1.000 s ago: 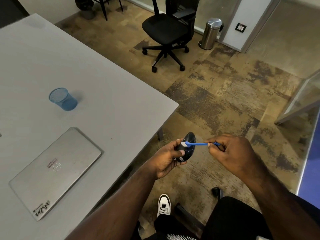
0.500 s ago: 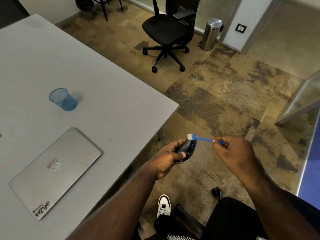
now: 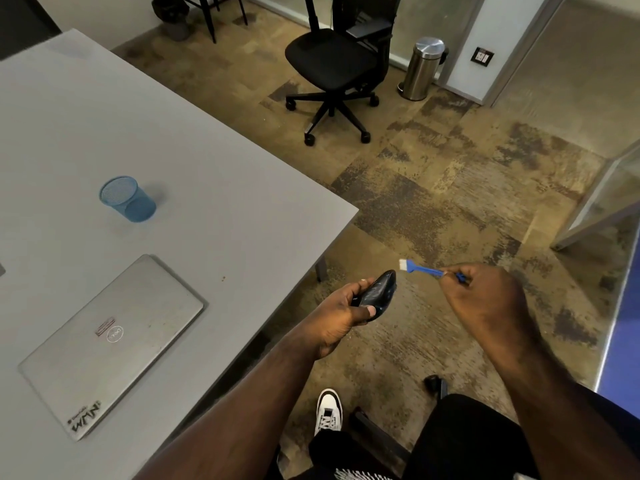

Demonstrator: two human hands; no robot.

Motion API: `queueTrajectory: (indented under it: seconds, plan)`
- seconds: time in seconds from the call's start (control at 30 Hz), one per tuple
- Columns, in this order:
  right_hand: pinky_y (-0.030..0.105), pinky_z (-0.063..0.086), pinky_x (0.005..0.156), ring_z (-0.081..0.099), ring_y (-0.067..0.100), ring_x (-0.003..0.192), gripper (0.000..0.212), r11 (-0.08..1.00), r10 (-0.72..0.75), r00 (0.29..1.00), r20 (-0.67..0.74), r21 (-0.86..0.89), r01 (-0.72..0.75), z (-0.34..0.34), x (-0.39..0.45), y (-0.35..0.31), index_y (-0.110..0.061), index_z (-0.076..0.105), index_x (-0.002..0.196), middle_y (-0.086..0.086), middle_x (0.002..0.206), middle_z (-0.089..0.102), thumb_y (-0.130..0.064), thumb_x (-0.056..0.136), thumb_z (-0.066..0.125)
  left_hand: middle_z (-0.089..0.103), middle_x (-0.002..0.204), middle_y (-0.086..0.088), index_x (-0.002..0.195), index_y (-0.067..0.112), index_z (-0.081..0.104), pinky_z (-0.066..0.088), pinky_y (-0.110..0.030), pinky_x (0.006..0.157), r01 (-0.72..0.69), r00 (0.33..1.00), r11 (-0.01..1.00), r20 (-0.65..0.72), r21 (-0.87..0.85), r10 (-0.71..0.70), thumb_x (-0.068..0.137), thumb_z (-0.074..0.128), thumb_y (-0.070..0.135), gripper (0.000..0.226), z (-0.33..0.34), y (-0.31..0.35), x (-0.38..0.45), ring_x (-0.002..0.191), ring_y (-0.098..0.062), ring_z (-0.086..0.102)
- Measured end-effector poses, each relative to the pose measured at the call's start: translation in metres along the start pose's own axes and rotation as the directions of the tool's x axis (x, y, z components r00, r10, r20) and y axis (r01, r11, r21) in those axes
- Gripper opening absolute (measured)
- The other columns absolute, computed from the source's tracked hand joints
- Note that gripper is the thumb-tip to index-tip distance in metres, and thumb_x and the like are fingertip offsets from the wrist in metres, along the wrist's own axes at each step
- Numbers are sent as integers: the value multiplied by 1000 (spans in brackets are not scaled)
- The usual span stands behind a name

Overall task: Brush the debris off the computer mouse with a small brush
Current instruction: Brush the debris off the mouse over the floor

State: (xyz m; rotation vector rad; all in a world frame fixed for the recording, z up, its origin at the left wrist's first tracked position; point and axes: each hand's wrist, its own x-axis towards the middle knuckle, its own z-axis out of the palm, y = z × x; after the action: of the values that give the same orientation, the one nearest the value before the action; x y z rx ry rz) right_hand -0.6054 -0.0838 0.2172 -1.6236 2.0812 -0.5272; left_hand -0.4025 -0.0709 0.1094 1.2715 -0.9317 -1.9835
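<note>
While held out past the desk (image 3: 284,216) corner over the carpet, likely so debris falls clear, the computer mouse (image 3: 375,294) sits gripped in the left hand (image 3: 341,315), thumb across its near side. Right hand (image 3: 485,299) pinches the small brush (image 3: 420,268) handle; bristles just beyond the mouse's far tip, apart. Farther: closed laptop (image 3: 110,344), blue mesh cup (image 3: 126,199) on the desk.

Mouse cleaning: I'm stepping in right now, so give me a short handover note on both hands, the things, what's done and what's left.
Left hand grips the black mouse, held over the floor beside the table corner.
Right hand pinches the blue brush by its handle; the white bristles are off the mouse, just above and to its right.
Done: cannot tell from this view how much debris is gone.
Left: bring the bristles to the mouse, brush, then check its surface.
</note>
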Motion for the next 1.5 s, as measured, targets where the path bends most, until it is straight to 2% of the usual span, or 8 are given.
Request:
queueTrajectory:
  seconds: [0.17,0.37,0.57,0.77,0.93,1.0,1.2,1.5]
  plan:
    - [14,25,28,40,1,30,15,992,-53,976,209,127,27,6,-8,-4,-22,77,84,-21,42,54,-20,88,62,60,129,-4,139,15,51,48,-29,93,-8,1000,1000,-24,25,9,86,59,-1,56,2,-1,2,111,-15,58]
    - [10,24,24,48,6,32,17,999,-12,1000,-11,-52,11,-4,6,1,-18,76,87,-9,47,54,-26,88,62,51,145,0,147,15,41,39,-31,112,-21,999,996,-30,83,23,86,62,-2,67,2,-1,3,129,-12,51]
    - [14,24,26,40,0,28,15,998,-54,982,183,49,46,2,4,-2,-33,70,74,-21,43,57,-27,86,62,57,138,0,143,20,48,44,-28,104,-37,998,994,-48,106,42,81,65,4,66,0,-1,4,123,-13,56]
    - [12,20,26,43,4,34,23,984,2,999,-36,-180,-8,-3,18,6,-17,71,73,-8,45,52,-32,87,59,54,140,3,145,17,43,42,-20,102,-35,998,994,-46,101,40,86,61,0,64,-3,1,3,124,-7,53]
    - [16,26,29,40,3,31,15,988,-97,981,170,136,74,4,11,4,-29,74,82,-12,43,55,-26,88,61,56,138,-7,144,12,44,48,-26,90,-32,998,998,-48,-48,30,90,51,-8,58,-4,4,0,112,-15,57]
    - [15,26,29,42,2,32,15,989,-118,975,189,114,98,10,7,5,-28,75,85,-13,45,57,-25,88,61,55,138,-11,144,11,45,48,-28,85,-22,999,993,-45,-119,17,92,49,-8,56,-5,6,-1,109,-18,57]
    - [17,30,34,51,9,40,20,996,-52,995,-85,-76,45,3,17,18,-17,76,93,-7,50,58,-28,89,59,49,142,-19,142,10,46,52,-41,89,22,999,912,-20,-409,-33,94,45,-5,50,-8,8,-3,116,-33,56]
    - [7,42,49,58,-4,64,25,951,-299,949,105,-44,305,14,-20,12,-19,76,109,-11,83,65,-25,88,64,61,124,-24,129,9,56,58,-47,81,47,998,724,4,-688,-61,84,52,8,45,-10,9,-2,104,-41,64]
